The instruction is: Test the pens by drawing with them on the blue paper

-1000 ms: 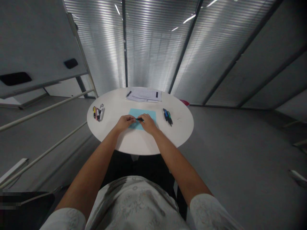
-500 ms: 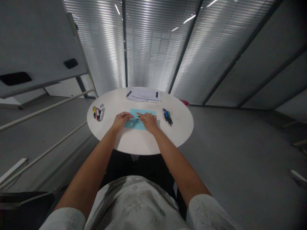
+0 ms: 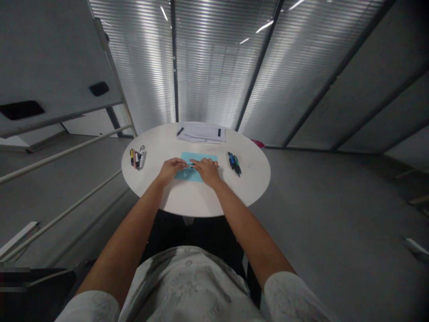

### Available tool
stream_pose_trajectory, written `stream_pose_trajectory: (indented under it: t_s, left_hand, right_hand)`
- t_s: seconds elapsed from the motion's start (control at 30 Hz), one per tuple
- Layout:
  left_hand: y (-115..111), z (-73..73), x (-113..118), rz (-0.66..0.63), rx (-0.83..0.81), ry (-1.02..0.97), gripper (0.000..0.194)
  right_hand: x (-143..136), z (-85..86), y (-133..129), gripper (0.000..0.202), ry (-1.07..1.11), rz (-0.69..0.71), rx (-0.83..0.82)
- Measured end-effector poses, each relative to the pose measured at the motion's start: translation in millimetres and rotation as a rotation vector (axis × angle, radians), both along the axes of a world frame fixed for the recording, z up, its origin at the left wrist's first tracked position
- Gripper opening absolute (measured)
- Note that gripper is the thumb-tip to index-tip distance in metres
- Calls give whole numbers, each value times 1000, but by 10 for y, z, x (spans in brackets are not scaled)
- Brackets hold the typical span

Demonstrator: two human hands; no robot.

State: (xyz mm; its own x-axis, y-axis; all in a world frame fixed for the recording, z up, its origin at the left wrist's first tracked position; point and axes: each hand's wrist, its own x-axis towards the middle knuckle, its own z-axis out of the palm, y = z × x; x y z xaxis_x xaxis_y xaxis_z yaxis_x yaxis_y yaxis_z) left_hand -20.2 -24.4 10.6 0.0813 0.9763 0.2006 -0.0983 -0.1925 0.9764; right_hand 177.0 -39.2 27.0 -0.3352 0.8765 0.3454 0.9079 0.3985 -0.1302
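Note:
A light blue sheet (image 3: 191, 175) lies on the round white table (image 3: 187, 203) in front of me. Over its left part, my left hand (image 3: 172, 169) is closed, thumb and fingertips pinched on a small thin item too tiny to name. My right hand (image 3: 207, 170) rests over the sheet's right part, its fingers closed around a dark pen (image 3: 193, 164) that points left. The pen's tip side is close to my left fingertips; whether they touch is hard to tell. Most of the pen is hidden under my right fingers.
Several markers (image 3: 137, 158) lie at the table's left. Several pens (image 3: 234, 163) lie right of the sheet. White papers (image 3: 200, 133) with dark items on them are at the far edge. A whiteboard frame (image 3: 115, 80) stands left, beyond the table.
My left hand has moved very slightly right, and a thin bluish line now shows between the fingertips of both hands. The right hand has hardly moved.

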Motion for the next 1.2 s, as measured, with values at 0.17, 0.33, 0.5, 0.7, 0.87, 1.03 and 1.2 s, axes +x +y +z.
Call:
stream_pose_trajectory:
  t_s: [0.17,0.33,0.5,0.7,0.87,1.03,1.2]
  left_hand:
    - [-41,39,21,-5,5,57,29]
    - [-41,30,49,-4,22,99,31]
    - [-19,7,47,10,39,118,34]
    - [-12,-2,26,4,53,131,42]
    - [-1,-4,10,23,36,70,36]
    - [-14,12,17,17,49,110,31]
    - [-41,57,35,15,-4,41,36]
  right_hand:
    - [-10,18,-33,46,-30,10,5]
    - [-31,24,-59,44,-2,38,35]
    - [-48,-19,-24,35,129,95,26]
    - [-36,-114,64,22,288,213,-4]
    - [-32,-138,92,21,337,221,-27]
    - [-35,-141,88,21,338,237,-39]
    - [-32,-157,104,22,373,180,11]
